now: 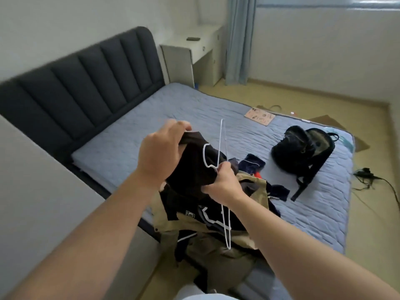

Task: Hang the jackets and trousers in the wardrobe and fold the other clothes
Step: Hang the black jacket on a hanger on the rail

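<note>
Black garment (194, 167), up over the pile (173, 221) on the bed (173, 109), is gripped by the left hand (160, 154) while the right hand (223, 185) pinches a wire hanger (220, 139) against it; I'd say that hanger could twist and snag.

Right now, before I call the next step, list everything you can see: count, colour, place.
dark garment: one, black, held up over the pile
wire hanger: one, white, against the garment
clothes pile: one, khaki, navy and black, bed's near edge
backpack: one, black, on the bed, right
card: one, pink, bed's far edge
bed: one, blue-grey cover
headboard: one, dark grey, left
desk: one, white, far corner
curtain: one, pale blue, beside desk
cables: black, floor, right
left hand: grips garment's top
right hand: pinches hanger and garment
</note>
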The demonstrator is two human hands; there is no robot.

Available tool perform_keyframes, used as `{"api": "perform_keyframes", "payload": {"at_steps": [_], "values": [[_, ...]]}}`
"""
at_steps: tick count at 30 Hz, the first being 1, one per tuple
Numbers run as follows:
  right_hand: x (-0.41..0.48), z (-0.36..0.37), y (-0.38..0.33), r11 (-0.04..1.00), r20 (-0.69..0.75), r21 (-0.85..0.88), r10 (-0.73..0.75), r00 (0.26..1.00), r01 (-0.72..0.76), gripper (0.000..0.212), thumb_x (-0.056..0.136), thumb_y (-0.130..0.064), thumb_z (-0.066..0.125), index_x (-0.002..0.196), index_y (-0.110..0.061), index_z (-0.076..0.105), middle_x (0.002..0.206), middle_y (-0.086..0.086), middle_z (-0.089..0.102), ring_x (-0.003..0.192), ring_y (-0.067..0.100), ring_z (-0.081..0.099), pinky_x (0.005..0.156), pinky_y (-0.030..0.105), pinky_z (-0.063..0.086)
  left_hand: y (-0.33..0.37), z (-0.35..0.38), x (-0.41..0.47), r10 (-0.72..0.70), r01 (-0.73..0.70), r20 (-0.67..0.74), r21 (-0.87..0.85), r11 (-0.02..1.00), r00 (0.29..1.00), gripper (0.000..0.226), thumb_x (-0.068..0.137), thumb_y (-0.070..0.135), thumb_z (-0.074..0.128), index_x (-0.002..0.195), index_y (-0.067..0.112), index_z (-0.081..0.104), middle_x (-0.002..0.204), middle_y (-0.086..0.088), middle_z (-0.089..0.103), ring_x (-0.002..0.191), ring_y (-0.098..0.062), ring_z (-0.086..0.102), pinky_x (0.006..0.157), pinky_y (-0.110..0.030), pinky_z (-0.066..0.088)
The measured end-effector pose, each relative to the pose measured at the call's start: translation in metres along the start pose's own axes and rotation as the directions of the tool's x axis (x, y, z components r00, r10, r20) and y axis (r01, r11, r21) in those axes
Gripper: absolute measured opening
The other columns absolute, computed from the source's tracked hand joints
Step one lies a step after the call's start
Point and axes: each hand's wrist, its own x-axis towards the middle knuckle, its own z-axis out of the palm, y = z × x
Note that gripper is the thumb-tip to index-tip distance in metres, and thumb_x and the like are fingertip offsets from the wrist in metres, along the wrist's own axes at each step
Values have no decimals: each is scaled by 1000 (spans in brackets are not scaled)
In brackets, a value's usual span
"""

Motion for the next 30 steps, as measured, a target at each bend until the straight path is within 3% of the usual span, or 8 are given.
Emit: {"api": "perform_keyframes", "payload": {"at_steps": [3,7,11,13,16,21,26,30], "values": [[-22,-7,1,997,7,-20,-76,997,77,68,70,-28,88,111,-28,33,113,-3,50,96,20,60,69,29,47,25,-36,-10,-95,108,-136,87,990,986,12,93,15,66,97,6,71,95,-9,63,67,-28,61,55,-38,53],[-48,-12,-2,990,36,-25,-135,990,136,67,71,-26,83,114,-30,31,113,-2,55,94,23,62,67,33,51,48,-80,-14,-367,366,-267,-58,929,891,36,101,27,51,71,7,53,63,5,49,54,-4,44,56,-11,33],[-75,-4,-17,979,150,11,-202,968,203,56,71,-19,73,103,-30,28,96,-1,58,86,27,66,66,37,54,65,-115,-13,-784,712,25,-436,550,620,69,98,57,37,88,-8,57,71,-5,57,66,-10,55,68,-35,51],[-91,7,-23,973,214,27,-230,949,230,51,71,-19,69,98,-30,27,93,0,59,84,28,67,62,35,50,73,-130,-17,-830,784,221,-514,347,512,81,87,71,34,95,-4,63,81,-8,67,83,-27,68,80,-48,58],[-113,20,-26,954,240,44,-299,924,297,44,70,-20,63,89,-37,29,88,-2,59,76,19,62,55,33,44,80,-155,-34,-863,763,297,-630,145,409,64,90,73,37,87,18,70,74,4,76,81,-22,74,78,-41,62],[-149,39,-35,912,199,143,-407,891,385,45,75,-13,60,86,-45,30,87,-4,53,72,12,56,51,28,35,77,-206,-81,-846,744,297,-648,162,442,57,98,69,35,94,23,69,81,6,77,78,-12,75,68,-29,62],[-200,75,-48,866,147,279,-466,872,415,36,86,-4,47,80,-38,36,76,-7,54,67,11,52,52,27,35,77,-264,-133,-881,776,238,-598,198,408,67,98,69,33,102,14,71,113,-15,72,107,-30,69,100,-48,53],[-247,104,-56,774,36,387,-556,830,502,27,101,-17,53,80,-33,45,66,-12,53,56,-4,51,48,13,41,74,-297,-171,-903,755,218,-637,157,371,68,99,67,33,105,11,71,113,-15,72,106,-29,70,97,-45,56]]}}
